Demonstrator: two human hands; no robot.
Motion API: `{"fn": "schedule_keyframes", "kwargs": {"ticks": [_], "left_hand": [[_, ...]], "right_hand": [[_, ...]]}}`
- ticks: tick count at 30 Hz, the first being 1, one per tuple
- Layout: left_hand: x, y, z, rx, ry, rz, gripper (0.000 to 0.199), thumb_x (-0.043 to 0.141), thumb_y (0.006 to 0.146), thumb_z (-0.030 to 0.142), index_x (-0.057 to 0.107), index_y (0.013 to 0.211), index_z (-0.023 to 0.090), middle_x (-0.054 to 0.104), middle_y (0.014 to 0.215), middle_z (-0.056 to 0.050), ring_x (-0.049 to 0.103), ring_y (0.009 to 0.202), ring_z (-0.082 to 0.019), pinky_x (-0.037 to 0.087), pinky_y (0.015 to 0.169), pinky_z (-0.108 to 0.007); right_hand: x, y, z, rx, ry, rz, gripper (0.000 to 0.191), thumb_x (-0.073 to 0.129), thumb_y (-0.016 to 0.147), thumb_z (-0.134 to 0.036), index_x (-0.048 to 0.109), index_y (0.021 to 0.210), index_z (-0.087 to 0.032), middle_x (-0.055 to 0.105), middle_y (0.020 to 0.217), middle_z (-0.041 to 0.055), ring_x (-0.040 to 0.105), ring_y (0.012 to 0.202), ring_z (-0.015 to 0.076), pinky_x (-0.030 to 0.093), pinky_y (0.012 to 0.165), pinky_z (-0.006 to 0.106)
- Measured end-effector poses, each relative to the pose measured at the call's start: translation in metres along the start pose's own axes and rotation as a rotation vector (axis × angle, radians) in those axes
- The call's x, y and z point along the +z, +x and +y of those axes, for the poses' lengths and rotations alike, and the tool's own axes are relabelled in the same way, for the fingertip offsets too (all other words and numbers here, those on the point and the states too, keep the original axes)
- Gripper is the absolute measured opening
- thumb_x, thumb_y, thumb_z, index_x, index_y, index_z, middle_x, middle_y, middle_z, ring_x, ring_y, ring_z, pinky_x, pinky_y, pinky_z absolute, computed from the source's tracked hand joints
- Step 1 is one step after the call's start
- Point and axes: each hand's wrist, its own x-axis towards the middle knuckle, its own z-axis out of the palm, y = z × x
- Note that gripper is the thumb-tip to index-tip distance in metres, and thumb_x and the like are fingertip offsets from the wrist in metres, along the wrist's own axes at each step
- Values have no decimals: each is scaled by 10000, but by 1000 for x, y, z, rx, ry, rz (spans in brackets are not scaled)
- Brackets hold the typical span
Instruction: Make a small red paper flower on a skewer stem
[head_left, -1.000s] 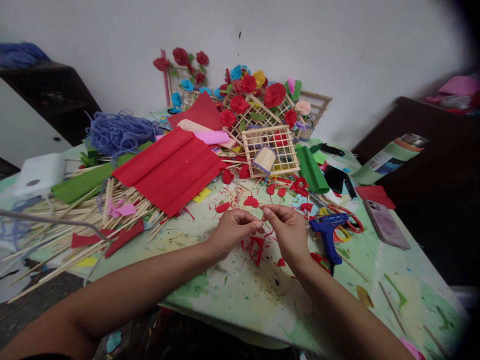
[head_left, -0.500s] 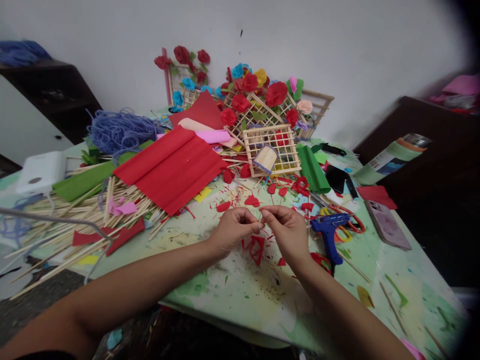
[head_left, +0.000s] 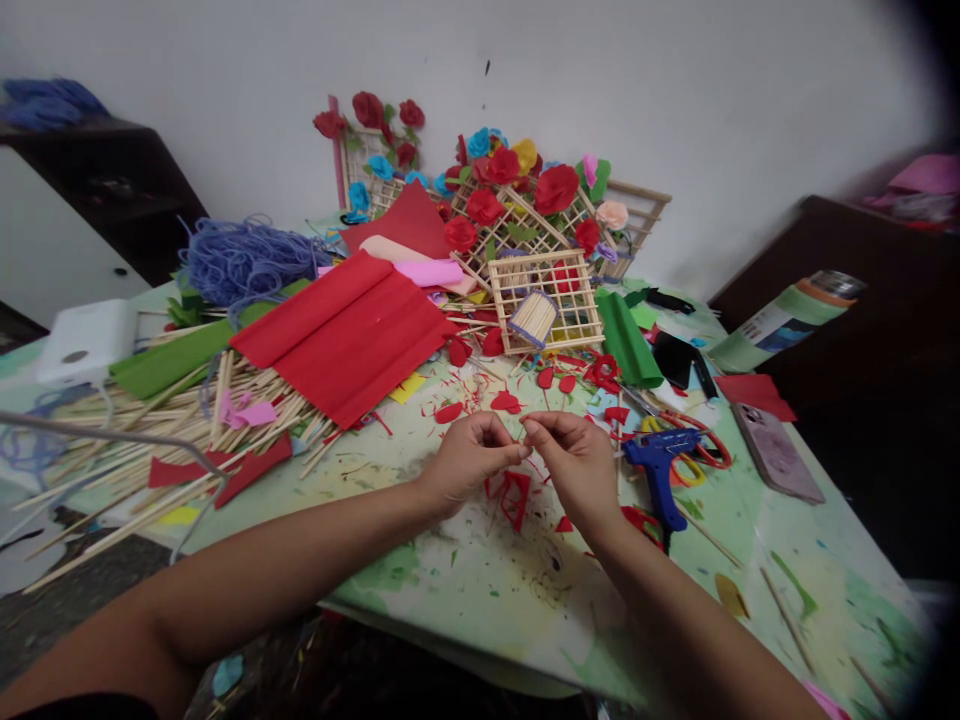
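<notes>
Close together, the left hand point(head_left: 466, 462) and right hand point(head_left: 576, 462) pinch a tiny piece point(head_left: 523, 431) I can't identify, seemingly for control, the glue gun point(head_left: 661, 470) handy just rightward.

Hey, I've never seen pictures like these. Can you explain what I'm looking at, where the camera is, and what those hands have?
Of course. There is no machine here: these are a person's own bare left hand and right hand. The camera is worn on that person's head, looking forward and down, so the forearms reach in from below.

The hands meet above a stained table, fingertips pinched around something too small to make out.

To the left lie a big red paper sheet, thin sticks and blue cord. At the back, paper flowers sit among stick lattices. To the right are a blue glue gun, scissors and a bottle.
</notes>
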Motion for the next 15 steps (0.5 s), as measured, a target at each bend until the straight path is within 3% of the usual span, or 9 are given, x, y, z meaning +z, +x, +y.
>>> {"fn": "schedule_keyframes", "kwargs": {"ticks": [3,7,15], "left_hand": [[1,-1,2,-33,-13,-35,330,799,561,310,525,621,135,540,544,41,442,467,-40,329,454,-173],[1,-1,2,-80,-63,-119,343,737,646,391,618,829,126,595,604,15,420,414,-34,318,396,-174],[0,-1,3,-90,-5,-82,280,760,609,358,626,675,121,623,559,-14,433,404,-40,282,382,-175]], "right_hand": [[-1,1,0,15,18,6,191,665,706,-339,701,755,-158,659,616,27,560,571,139,452,588,276],[-4,2,-1,2,50,38,178,680,694,-330,695,753,-164,677,660,29,574,603,141,459,620,281],[-4,2,-3,6,41,44,182,690,686,-330,707,751,-161,681,634,28,577,588,143,464,613,286]]}}
